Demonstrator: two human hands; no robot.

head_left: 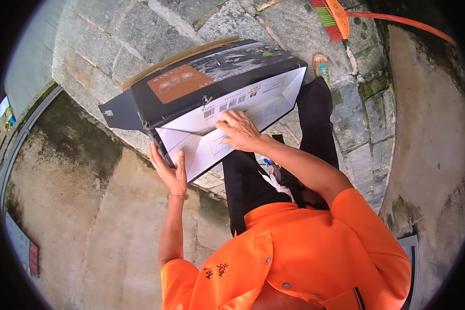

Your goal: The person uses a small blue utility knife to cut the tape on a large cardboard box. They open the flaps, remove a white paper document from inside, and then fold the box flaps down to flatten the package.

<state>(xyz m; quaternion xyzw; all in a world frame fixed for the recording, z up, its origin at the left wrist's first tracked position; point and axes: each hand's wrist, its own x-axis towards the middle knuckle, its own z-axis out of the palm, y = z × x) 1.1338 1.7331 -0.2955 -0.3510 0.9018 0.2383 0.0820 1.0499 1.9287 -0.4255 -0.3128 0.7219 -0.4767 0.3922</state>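
Cardboard box (212, 98): centre of frame, held above stone paving (139, 31), white flaps partly folded | Left hand (173, 173): spread, bracing lower edge | Right hand (240, 130): flat, fingers splayed on flap | Advice: press along crease, keep support underneath | Broom (333, 18): upper right.

The box (212, 98) fills the room ahead of both hands; open paving (113, 46) lies beyond it; a broom (336, 18) stands far right, well apart.
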